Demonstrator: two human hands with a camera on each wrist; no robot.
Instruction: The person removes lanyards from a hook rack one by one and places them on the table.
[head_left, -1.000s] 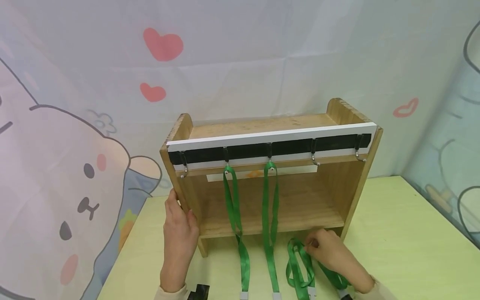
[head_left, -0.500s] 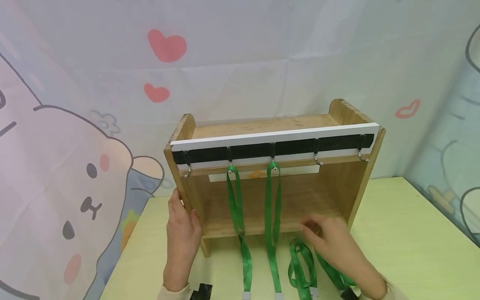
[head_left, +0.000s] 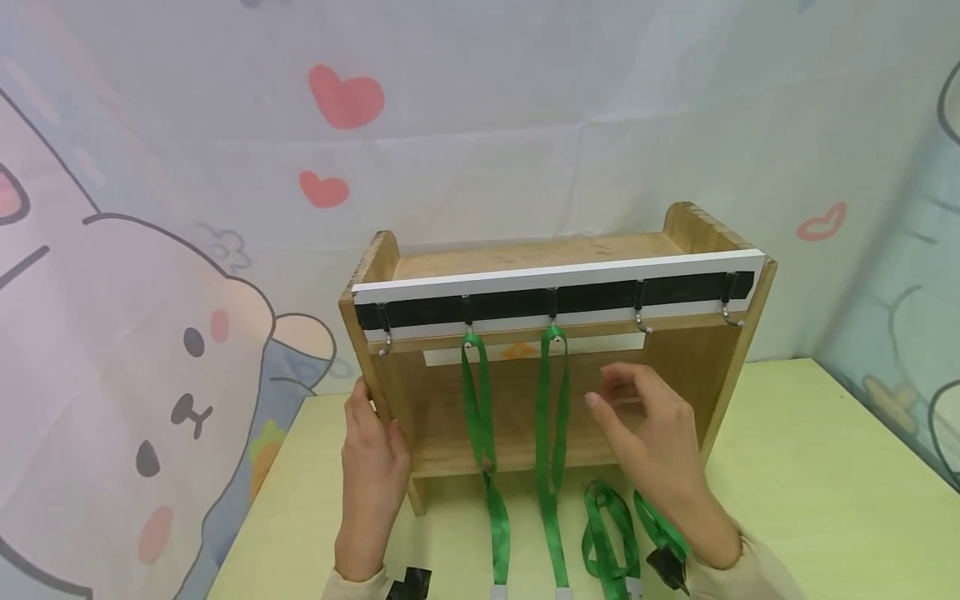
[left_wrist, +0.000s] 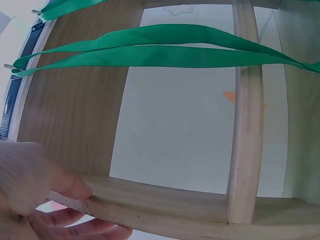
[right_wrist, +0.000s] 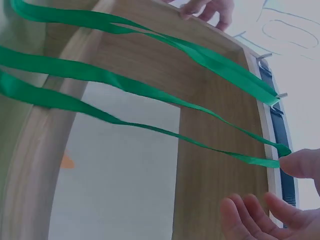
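My left hand (head_left: 372,483) grips the left side panel of a small wooden shelf (head_left: 697,375); in the left wrist view its thumb lies on the panel's edge. Two green lanyards hang from the rail's hooks: one lanyard (head_left: 498,525) on the second hook from the left, the other lanyard (head_left: 551,533) on the middle hook. In front of the shelf's right half, my right hand (head_left: 663,442) is raised, fingers apart and holding nothing. A coiled green lanyard (head_left: 602,546) and another green lanyard (head_left: 660,527), partly hidden by my right wrist, lie on the table below.
Across the shelf's upper front runs a white rail with a black strip (head_left: 510,305). Its leftmost hook (head_left: 386,337), fourth hook (head_left: 640,318) and rightmost hook (head_left: 729,313) carry nothing. The table (head_left: 810,467) is pale yellow-green. A printed cloth (head_left: 480,183) hangs behind.
My right hand has risen from beside the lanyards on the table to the front of the shelf, its fingers spreading apart. The left hand keeps its grip on the side panel.
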